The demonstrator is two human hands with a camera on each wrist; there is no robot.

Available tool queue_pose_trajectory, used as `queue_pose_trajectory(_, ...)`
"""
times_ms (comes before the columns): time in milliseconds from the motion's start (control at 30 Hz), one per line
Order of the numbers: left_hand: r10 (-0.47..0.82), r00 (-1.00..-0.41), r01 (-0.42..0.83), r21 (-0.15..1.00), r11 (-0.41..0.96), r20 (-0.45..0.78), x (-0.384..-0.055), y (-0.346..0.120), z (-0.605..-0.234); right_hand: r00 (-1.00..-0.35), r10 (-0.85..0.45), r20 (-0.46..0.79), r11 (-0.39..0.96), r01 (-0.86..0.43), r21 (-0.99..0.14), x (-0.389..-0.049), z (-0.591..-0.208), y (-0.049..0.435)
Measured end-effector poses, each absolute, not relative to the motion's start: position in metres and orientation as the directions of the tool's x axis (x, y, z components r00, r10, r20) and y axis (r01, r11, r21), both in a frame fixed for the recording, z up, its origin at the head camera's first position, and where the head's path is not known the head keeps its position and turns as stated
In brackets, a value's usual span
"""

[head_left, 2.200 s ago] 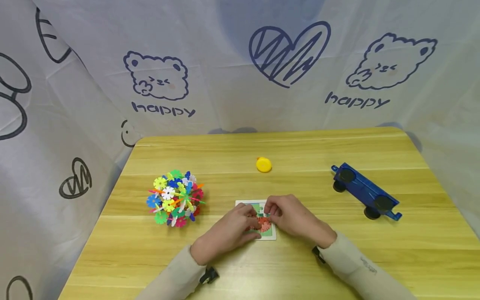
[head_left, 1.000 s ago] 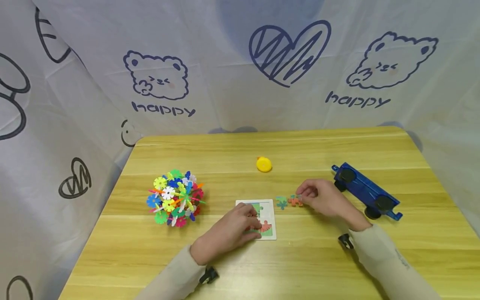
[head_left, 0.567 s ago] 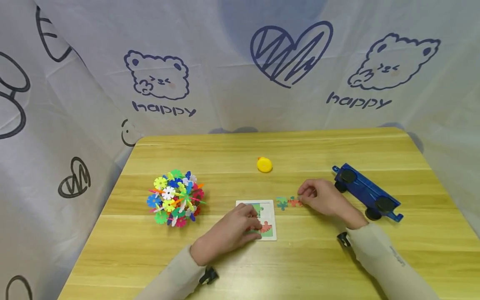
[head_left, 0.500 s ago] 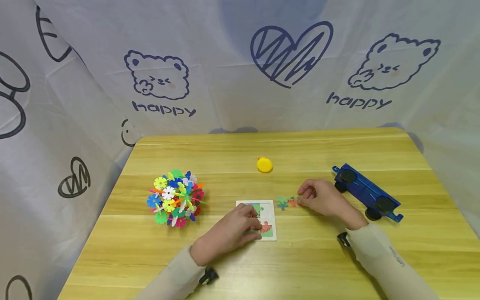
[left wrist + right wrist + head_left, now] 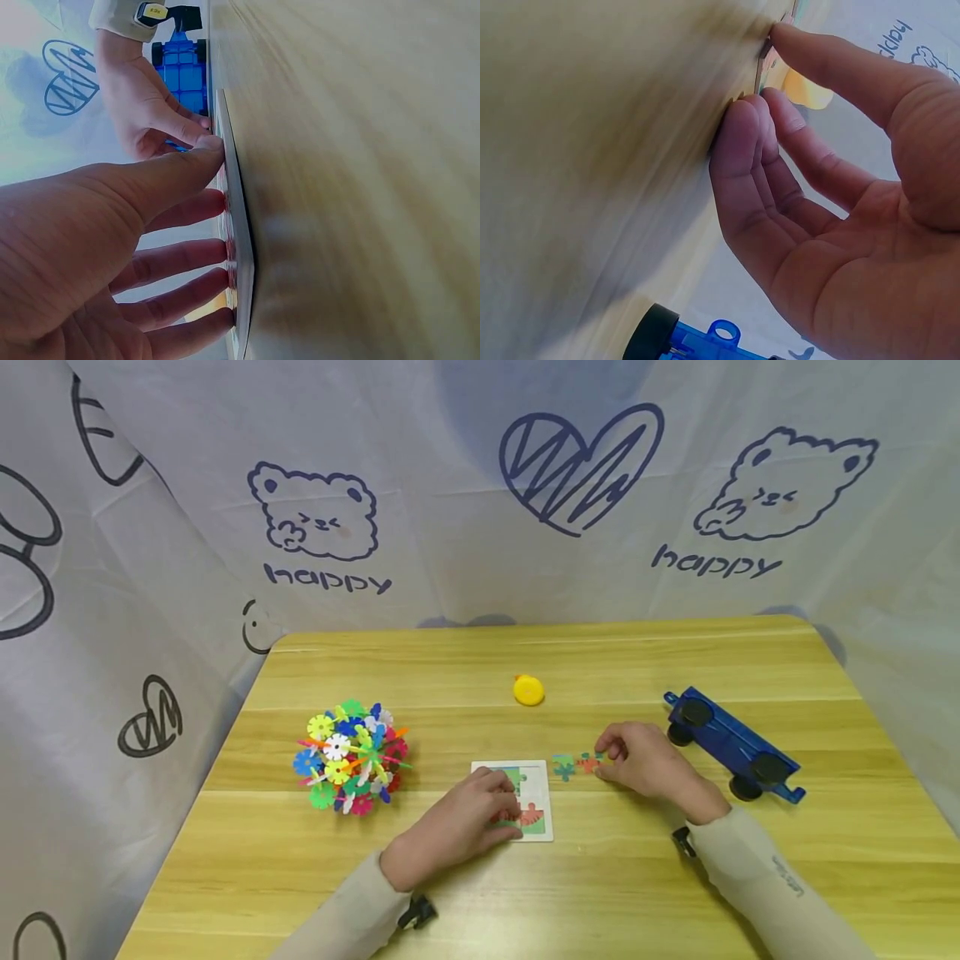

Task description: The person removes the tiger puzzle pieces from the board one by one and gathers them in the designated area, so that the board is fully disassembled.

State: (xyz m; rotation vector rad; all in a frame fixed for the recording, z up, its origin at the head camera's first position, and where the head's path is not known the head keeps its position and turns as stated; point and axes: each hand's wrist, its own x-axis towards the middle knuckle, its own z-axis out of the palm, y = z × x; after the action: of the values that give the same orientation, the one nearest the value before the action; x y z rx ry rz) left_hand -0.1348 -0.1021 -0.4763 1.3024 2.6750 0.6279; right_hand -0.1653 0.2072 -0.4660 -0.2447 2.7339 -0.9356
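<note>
A small square puzzle tray [image 5: 548,789] with a white rim lies in front of me, holding green and red pieces. My left hand [image 5: 461,818] rests on its left part, thumb and fingertips down on it in the left wrist view [image 5: 172,225]. Right of the tray lie a green puzzle piece [image 5: 563,767] and a red-and-green puzzle piece [image 5: 588,763], side by side on the table. My right hand [image 5: 647,764] has thumb and index finger at the edges of the red-and-green piece, pinching it low at the tabletop. The other right fingers are curled in.
A ball of colourful flower-shaped snap pieces [image 5: 352,758] stands to the left on the wooden table [image 5: 450,668]. A small yellow toy [image 5: 528,690] sits beyond the tray. A blue toy car chassis [image 5: 731,739] with black wheels lies right of my right hand.
My right hand has moved from the tray out to the right, to the loose pieces, and its thumb and index finger have since spread wider. My left hand stays on the tray.
</note>
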Motion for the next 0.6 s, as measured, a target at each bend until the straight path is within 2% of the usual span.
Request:
queue_pose_trajectory(333,0.774,-0.627,0.730,0.414,0.544,0.089,-0.134,-0.102,-0.478,-0.958,-0.247,-0.146,0.726,-0.084,-0.682,-0.163,-0.460,0.209)
queue_pose_trajectory(600,0.765,-0.641,0.714,0.418,0.562,0.067,-0.134,-0.102,-0.477,-0.937,-0.322,-0.132,0.691,-0.138,-0.709,-0.150,-0.450,0.191)
